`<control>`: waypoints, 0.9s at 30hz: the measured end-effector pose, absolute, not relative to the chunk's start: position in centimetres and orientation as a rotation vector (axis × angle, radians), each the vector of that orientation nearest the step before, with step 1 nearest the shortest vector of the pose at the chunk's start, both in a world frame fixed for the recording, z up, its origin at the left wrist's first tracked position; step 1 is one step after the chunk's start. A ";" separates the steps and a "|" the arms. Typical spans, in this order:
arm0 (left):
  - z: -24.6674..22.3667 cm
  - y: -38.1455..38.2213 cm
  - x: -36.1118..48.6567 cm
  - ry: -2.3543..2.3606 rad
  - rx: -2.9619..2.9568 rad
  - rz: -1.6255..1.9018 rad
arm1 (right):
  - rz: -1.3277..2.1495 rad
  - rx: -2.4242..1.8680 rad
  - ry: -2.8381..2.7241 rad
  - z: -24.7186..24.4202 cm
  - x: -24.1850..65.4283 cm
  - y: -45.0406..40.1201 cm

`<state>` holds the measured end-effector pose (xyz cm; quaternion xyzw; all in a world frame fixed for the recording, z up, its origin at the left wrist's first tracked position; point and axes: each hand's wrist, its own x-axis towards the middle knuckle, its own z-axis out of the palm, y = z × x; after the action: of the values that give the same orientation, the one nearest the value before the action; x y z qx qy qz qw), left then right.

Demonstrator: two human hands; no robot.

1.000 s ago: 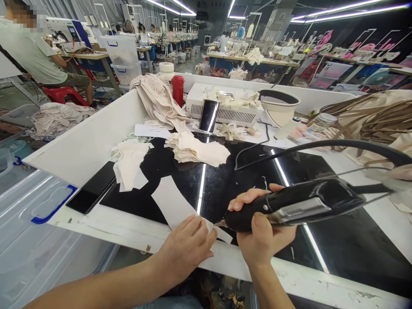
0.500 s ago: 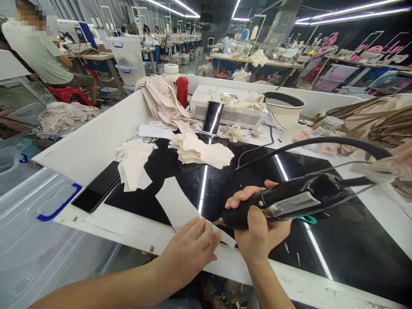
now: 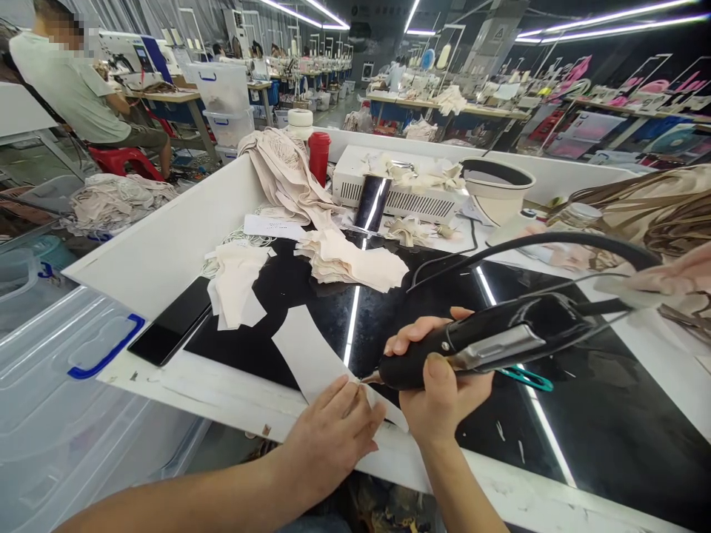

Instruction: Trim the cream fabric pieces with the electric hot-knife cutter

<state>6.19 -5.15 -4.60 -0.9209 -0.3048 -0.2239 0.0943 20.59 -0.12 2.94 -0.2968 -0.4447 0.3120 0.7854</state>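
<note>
My right hand point(image 3: 438, 377) is wrapped round a black corded hand tool point(image 3: 489, 337) with a silver lever along its side. Its pointed metal tip meets a curved white strip point(image 3: 305, 344) by my left fingertips. With bent fingers pressed together, my left hand point(image 3: 338, 429) grips the strip near the board's front edge; the thumb is partly hidden. Under the strip is a glossy black board point(image 3: 422, 311). Behind it sit a stack of cream fabric pieces point(image 3: 355, 259) and, to the left, a smaller fabric pile point(image 3: 238, 285). A teal-handled tool point(image 3: 527, 378) lies partly behind my right hand.
A phone point(image 3: 169, 322) rests at the table's left corner. Behind the board stand a white vented box point(image 3: 400, 200), a red cup point(image 3: 318, 159) and a round cream container point(image 3: 497, 189). A thick black cable point(image 3: 583, 238) arches rightward toward another hand point(image 3: 678, 274). A person point(image 3: 72, 96) sits far left.
The tool and my right hand have shifted slightly left, its tip moving up along the strip. More of the teal-handled tool shows. The whole view has shifted a little.
</note>
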 end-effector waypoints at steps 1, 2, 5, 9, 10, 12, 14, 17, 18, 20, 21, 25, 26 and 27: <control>-4.6 -5.1 6.2 -0.902 -2.731 -0.663 | 0.675 -0.648 -0.958 2.9 20.6 -0.1; -4.7 -5.1 6.2 -0.901 -2.732 -0.666 | 0.679 -0.653 -0.958 2.9 20.6 -0.1; -4.8 -5.0 6.1 -0.895 -2.738 -0.665 | 0.691 -0.643 -0.959 3.0 20.6 -0.1; -4.4 -5.0 6.0 -0.865 -2.771 -0.648 | 0.661 -0.634 -0.938 3.5 21.1 -0.4; -4.0 -4.9 6.0 -0.871 -2.797 -0.638 | 0.652 -0.632 -0.930 3.7 21.3 -0.5; -2.9 -4.5 5.7 -0.898 -2.886 -0.619 | 0.641 -0.631 -0.914 4.0 21.8 -0.7; -1.4 -3.8 5.2 -0.910 -3.013 -0.608 | 0.638 -0.639 -0.911 4.2 22.2 -1.1; 0.1 -2.2 3.7 -0.810 -3.118 -0.647 | 0.638 -0.672 -0.921 4.4 22.9 -1.7; 0.3 -1.6 3.2 -0.768 -3.121 -0.639 | 0.641 -0.682 -0.926 4.5 23.0 -1.9; 0.2 -0.6 2.1 -0.705 -3.104 -0.589 | 0.648 -0.692 -0.926 4.6 23.3 -2.3; -0.1 -0.2 1.8 -0.696 -3.089 -0.550 | 0.651 -0.694 -0.923 4.7 23.4 -2.5; -1.3 0.2 2.1 -0.855 -2.956 -0.391 | 0.646 -0.688 -0.897 5.0 23.8 -2.9; -1.5 0.1 2.6 -0.923 -2.904 -0.351 | 0.644 -0.683 -0.889 5.0 23.8 -3.0; -1.7 -0.2 3.2 -0.990 -2.849 -0.316 | 0.645 -0.676 -0.883 5.0 23.9 -3.1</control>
<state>3.17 -0.17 -1.65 -0.9380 -0.3261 -0.1042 0.0545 23.91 -3.10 5.03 -0.3150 -0.4118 0.3009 0.8004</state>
